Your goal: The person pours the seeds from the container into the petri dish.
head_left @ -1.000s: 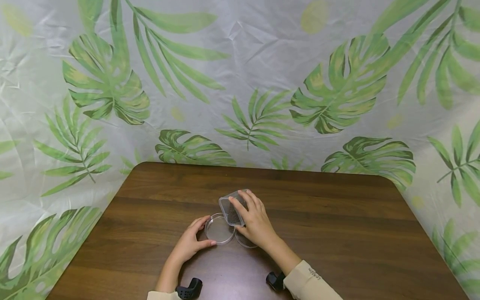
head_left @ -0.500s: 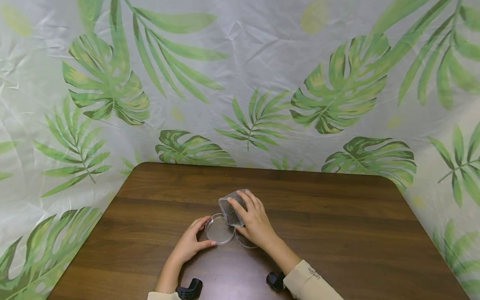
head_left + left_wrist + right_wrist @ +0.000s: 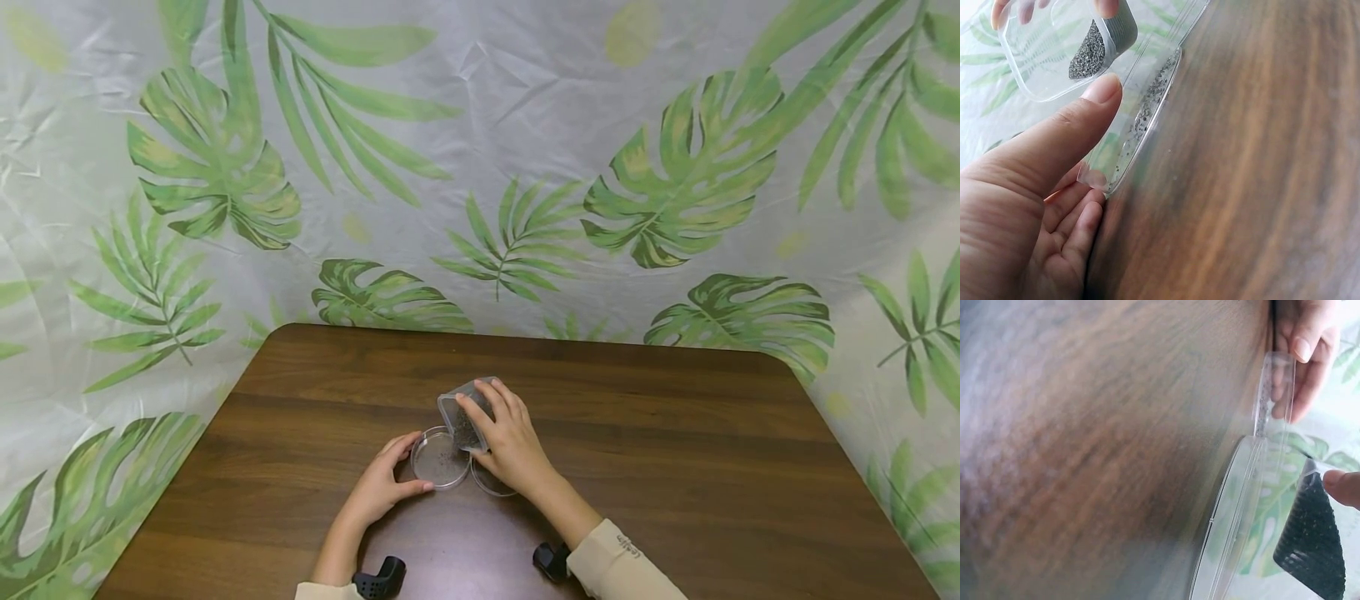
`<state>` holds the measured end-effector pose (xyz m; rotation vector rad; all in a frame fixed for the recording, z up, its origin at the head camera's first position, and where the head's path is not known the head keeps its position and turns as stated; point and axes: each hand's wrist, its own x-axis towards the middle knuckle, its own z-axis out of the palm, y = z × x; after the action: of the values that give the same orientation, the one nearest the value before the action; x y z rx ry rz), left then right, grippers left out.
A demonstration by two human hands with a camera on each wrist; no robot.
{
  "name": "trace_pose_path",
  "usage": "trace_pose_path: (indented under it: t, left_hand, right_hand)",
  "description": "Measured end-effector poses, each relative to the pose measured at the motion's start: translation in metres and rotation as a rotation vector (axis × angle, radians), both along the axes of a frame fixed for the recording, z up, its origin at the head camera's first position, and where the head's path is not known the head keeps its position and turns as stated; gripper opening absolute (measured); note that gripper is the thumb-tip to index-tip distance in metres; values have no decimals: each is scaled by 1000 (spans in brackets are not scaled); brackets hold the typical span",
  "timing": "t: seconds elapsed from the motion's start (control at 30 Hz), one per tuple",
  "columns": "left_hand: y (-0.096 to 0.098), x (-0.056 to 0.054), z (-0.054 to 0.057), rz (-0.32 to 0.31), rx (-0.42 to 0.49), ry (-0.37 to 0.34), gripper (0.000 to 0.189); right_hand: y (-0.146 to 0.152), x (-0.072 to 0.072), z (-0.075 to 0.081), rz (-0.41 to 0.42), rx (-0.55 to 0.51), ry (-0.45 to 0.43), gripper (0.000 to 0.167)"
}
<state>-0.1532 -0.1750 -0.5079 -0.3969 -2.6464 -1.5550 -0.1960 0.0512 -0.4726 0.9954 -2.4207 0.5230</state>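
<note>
My left hand (image 3: 382,483) grips the rim of a clear round petri dish (image 3: 435,467), thumb at the near side and fingers round the far left. The dish lies flat on the table. My right hand (image 3: 516,446) holds a clear plastic tub (image 3: 468,429), tilted with its mouth over the dish's right part. Dark grey granules (image 3: 1090,57) are heaped low in the tub, near its lip. Similar granules (image 3: 1142,115) lie scattered across the dish's bottom in the left wrist view. A second clear round dish (image 3: 1225,531) sits right beside the first, partly hidden under my right hand.
The brown wooden table (image 3: 675,467) extends around both hands. Behind it hangs a pale cloth (image 3: 517,125) printed with green leaves. Black wrist devices (image 3: 380,577) sit at both wrists, close to the table surface.
Dark specks now show in the first dish, where the head view showed hardly any before. Both hands and the tilted tub have stayed almost in place.
</note>
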Motion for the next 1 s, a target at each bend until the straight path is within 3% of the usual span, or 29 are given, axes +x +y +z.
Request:
trace_pose_path:
  t: [0.13, 0.83, 1.0]
  left_hand:
    - [4, 7, 19, -14, 10, -15, 70]
    - [5, 8, 20, -3, 7, -21, 70]
    - [4, 5, 13, 3, 1, -10, 70]
  right_hand:
    - [0, 0, 1, 3, -2, 2, 93]
    - [-1, 0, 2, 3, -8, 34, 94]
    - [-1, 1, 2, 0, -4, 32, 93]
